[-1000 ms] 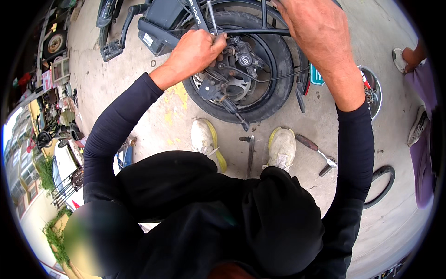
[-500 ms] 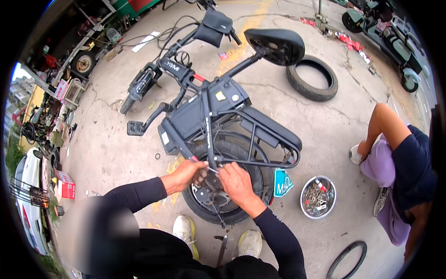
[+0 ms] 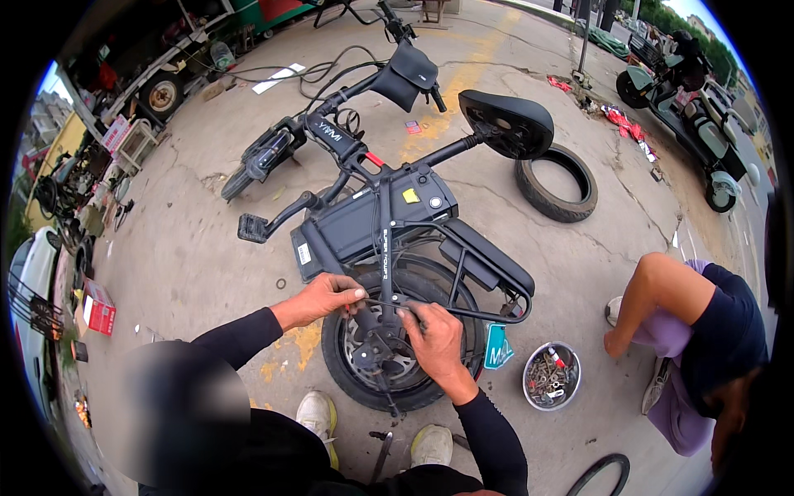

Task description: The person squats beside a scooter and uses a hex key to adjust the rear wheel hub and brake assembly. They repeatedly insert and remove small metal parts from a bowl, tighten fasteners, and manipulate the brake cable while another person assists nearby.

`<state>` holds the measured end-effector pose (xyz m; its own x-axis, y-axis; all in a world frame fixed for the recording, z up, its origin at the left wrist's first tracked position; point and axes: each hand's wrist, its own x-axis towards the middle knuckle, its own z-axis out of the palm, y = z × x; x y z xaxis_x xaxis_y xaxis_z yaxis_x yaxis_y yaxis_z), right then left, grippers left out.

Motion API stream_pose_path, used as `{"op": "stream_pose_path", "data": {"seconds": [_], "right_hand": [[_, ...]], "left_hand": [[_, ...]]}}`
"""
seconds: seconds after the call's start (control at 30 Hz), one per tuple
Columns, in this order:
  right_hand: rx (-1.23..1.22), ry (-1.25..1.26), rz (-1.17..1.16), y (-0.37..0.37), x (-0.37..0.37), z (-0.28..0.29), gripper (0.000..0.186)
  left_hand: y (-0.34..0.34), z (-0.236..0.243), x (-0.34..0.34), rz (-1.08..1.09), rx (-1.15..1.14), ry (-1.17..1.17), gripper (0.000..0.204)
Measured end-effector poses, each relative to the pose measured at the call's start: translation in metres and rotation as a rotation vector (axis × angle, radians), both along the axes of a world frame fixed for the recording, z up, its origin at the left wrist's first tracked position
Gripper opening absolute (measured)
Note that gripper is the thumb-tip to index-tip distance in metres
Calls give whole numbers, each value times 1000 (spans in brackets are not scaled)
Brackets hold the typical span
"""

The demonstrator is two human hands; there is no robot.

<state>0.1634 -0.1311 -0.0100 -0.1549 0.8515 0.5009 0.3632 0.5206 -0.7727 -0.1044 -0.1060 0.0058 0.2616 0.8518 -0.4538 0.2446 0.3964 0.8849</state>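
Observation:
A black electric bike (image 3: 376,211) lies before me with its rear wheel (image 3: 339,364) near my feet. My left hand (image 3: 329,298) is pinched at the rear frame, beside the upper end of the wheel's hub assembly. My right hand (image 3: 432,343) has its fingers curled just right of it, by the lower end of the rack stay. Both hands grip a thin rod-like piece (image 3: 378,302) lying crosswise between them; its kind is unclear. The brake disc and hub (image 3: 367,354) show below my hands.
A steel bowl of small hardware (image 3: 551,376) sits right of the wheel, near a crouching person (image 3: 707,331). A loose tyre (image 3: 556,204) lies beyond the seat, a rubber loop (image 3: 597,469) near my feet. A scooter (image 3: 695,124) stands back right; clutter lines the left.
My view has tilted up to take in the whole bike. Both hands have come together at the rear frame, the right one now lower and beside the left.

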Motion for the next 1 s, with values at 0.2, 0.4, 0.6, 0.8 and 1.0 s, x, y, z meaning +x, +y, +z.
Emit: {"op": "stream_pose_path", "data": {"seconds": [0.2, 0.4, 0.6, 0.8, 1.0], "right_hand": [[-331, 148, 123, 28, 22, 32, 22], [-298, -21, 211, 42, 17, 20, 22], [-54, -109, 238, 39, 6, 6, 18], [11, -115, 278, 38, 11, -1, 17], [83, -133, 359, 40, 12, -5, 19]], "left_hand": [[9, 7, 39, -444, 438, 286, 27], [7, -15, 68, -459, 587, 395, 28], [7, -24, 61, -402, 512, 418, 27], [8, -29, 57, -424, 632, 441, 24], [7, -29, 55, -481, 761, 507, 20]]}}
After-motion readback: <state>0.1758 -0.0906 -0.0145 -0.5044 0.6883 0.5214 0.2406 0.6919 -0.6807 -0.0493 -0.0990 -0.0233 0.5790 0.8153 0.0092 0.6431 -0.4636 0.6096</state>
